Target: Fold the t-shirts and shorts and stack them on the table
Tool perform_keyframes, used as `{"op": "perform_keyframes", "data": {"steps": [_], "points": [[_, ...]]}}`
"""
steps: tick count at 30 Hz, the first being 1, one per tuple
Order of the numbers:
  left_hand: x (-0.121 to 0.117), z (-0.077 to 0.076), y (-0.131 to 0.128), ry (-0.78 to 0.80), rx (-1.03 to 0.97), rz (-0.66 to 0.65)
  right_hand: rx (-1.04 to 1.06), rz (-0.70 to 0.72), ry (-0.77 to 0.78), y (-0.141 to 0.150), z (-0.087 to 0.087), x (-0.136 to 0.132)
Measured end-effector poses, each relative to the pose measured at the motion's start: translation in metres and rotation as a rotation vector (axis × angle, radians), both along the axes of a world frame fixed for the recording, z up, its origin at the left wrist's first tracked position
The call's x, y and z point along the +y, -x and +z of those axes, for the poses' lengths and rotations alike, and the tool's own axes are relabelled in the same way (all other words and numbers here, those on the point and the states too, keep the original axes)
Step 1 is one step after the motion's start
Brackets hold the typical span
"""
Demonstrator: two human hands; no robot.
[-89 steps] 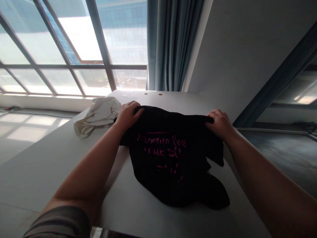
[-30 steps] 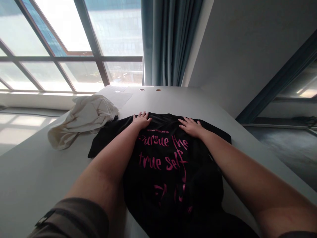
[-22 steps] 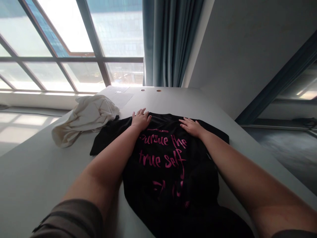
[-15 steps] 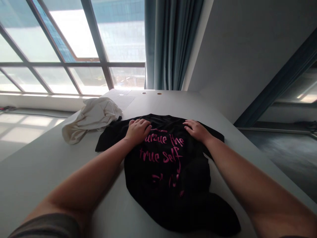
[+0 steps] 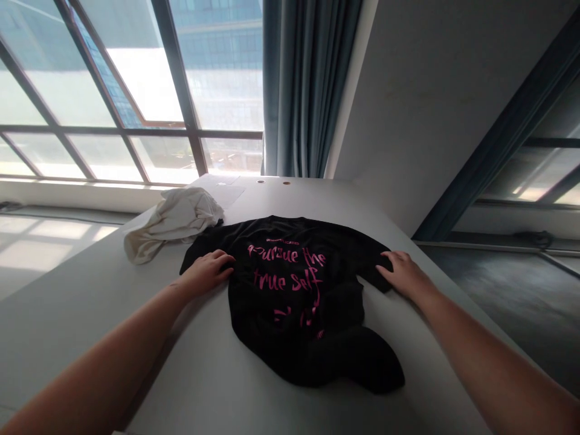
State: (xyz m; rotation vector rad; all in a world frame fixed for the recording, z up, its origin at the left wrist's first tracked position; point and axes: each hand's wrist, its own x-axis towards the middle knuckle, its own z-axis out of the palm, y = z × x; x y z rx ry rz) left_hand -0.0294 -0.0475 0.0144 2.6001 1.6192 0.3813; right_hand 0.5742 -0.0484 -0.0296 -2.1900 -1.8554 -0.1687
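the black shirt (image 5: 294,362) is lying near the middle of the white table (image 5: 203,380), with its neckline facing the far edge and its hem facing the near edge. half a second ago both hands were resting on the shirt's shoulders near the neckline; now they are standing lower and wider apart, out at the sleeves. so the handling seems to be moving outward from the shoulders toward the sides.

the left hand (image 5: 209,270) is touching the shirt where the sleeve is meeting the body, its fingers bending and lying close together; i cannot tell whether they are pinching any cloth. the right hand (image 5: 401,272) is reaching the end of the other sleeve (image 5: 365,251) near the table's right edge, its thumb and forefinger standing a little apart at the cuff; whether they are gripping it is not showing clearly.

the upper part is looking fairly spread, with the pink lettering (image 5: 286,280) facing up, while the lower part is still bunching, and the hem is swinging toward the table's right edge in a rounded flap. the lower half is therefore seeming less settled than the shoulders.

a crumpled white cloth (image 5: 176,220) is lying along the left edge, toward the far left corner, well away from the right hand.
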Motion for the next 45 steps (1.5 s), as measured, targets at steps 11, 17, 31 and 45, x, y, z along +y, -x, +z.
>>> {"op": "perform_keyframes", "data": {"steps": [11,17,31,45], "points": [[-0.011,0.008,-0.023,-0.092,-0.107,-0.218,0.15,0.12,0.024,0.054,0.023,-0.007],[-0.011,0.008,-0.028,-0.07,-0.13,-0.293,0.323,-0.011,-0.351,0.034,0.029,0.004],[-0.038,0.037,-0.045,-0.099,-0.182,-0.397,0.022,0.204,-0.24,0.0,0.025,0.005],[-0.046,0.025,-0.071,0.091,-0.038,-0.491,0.079,0.59,-0.191,0.072,0.063,-0.032]]}}
